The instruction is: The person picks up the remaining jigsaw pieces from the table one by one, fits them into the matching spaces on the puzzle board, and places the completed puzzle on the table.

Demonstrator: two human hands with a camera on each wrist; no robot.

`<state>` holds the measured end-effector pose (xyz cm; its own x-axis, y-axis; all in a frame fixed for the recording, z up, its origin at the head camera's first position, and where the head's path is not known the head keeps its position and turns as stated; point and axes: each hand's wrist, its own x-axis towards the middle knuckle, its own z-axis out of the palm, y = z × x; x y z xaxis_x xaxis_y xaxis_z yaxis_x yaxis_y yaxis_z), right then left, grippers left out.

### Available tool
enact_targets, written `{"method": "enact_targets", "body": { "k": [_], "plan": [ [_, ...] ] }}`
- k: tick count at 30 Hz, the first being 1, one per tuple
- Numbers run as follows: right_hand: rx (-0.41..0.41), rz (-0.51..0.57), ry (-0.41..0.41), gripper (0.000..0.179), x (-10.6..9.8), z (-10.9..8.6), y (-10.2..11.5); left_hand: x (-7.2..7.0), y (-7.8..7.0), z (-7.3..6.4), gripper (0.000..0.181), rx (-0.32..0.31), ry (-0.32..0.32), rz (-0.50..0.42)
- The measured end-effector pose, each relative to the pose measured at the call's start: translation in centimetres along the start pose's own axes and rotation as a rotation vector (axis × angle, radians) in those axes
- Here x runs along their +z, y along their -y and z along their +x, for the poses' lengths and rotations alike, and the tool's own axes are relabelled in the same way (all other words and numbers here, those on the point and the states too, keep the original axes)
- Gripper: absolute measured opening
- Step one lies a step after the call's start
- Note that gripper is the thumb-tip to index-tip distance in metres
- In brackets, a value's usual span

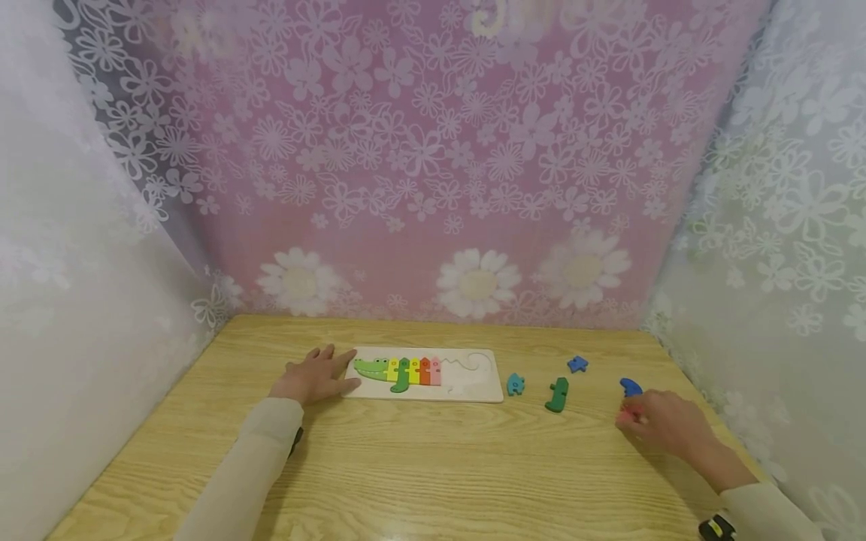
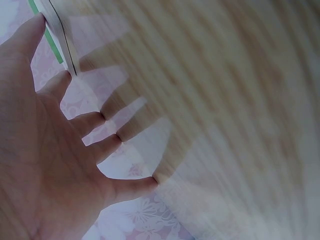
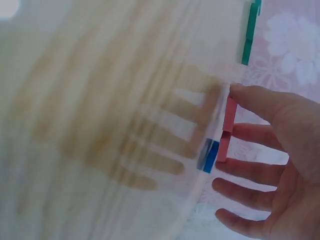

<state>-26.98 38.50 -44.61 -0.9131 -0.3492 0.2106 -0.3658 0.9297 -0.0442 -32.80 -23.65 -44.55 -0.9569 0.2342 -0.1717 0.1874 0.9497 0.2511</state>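
A pale wooden puzzle board (image 1: pixel 473 392) lies on the table, with a green crocodile head (image 1: pixel 370 368) and several coloured body pieces set in its left part. The right part shows a bare curled-tail recess. My left hand (image 1: pixel 313 379) rests at the board's left end, fingers spread, thumb and index finger touching its edge (image 2: pixel 62 37). At the far right, my right hand (image 1: pixel 666 422) pinches a pinkish-red puzzle piece (image 3: pixel 229 115) between thumb and fingers. Just beside that piece lies a blue curved piece (image 1: pixel 631 387), partly hidden behind the hand in the head view.
Between the board and my right hand lie a light-blue piece (image 1: pixel 516 385), a dark-green leg piece (image 1: pixel 558 395) and a small blue piece (image 1: pixel 578 364). Flowered cloth (image 1: pixel 406 188) hangs behind the wooden table (image 1: pixel 433 473) and along both sides.
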Motion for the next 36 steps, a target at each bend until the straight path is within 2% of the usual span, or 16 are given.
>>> {"method": "enact_targets", "body": {
  "k": [2,5,9,16,25,29,36],
  "plan": [
    [-0.02,-0.024,-0.037,0.016,-0.1,0.3,0.3,0.0,0.0,0.0,0.083,0.0,0.001,0.001],
    [-0.053,-0.059,-0.137,0.028,-0.3,0.8,0.9,-0.1,0.0,0.0,0.083,-0.001,0.002,0.002],
    [-0.087,-0.039,-0.221,0.026,-0.7,1.5,1.9,0.0,0.1,0.0,0.083,-0.001,0.006,-0.003],
    [-0.15,0.028,-0.255,0.026,-1.1,3.0,3.0,0.1,0.1,-0.1,0.083,-0.002,0.005,-0.013],
    [-0.297,0.092,-0.348,0.022,-0.7,4.8,3.8,0.0,0.1,0.0,0.082,0.0,0.001,-0.004],
    [-0.333,0.114,-0.342,0.023,-0.7,5.2,4.6,0.0,0.1,0.0,0.082,-0.003,-0.006,0.001],
    [-0.346,0.146,-0.308,0.025,-0.7,6.1,5.9,0.1,0.1,0.1,0.083,-0.002,-0.012,0.016]
  ]
}}
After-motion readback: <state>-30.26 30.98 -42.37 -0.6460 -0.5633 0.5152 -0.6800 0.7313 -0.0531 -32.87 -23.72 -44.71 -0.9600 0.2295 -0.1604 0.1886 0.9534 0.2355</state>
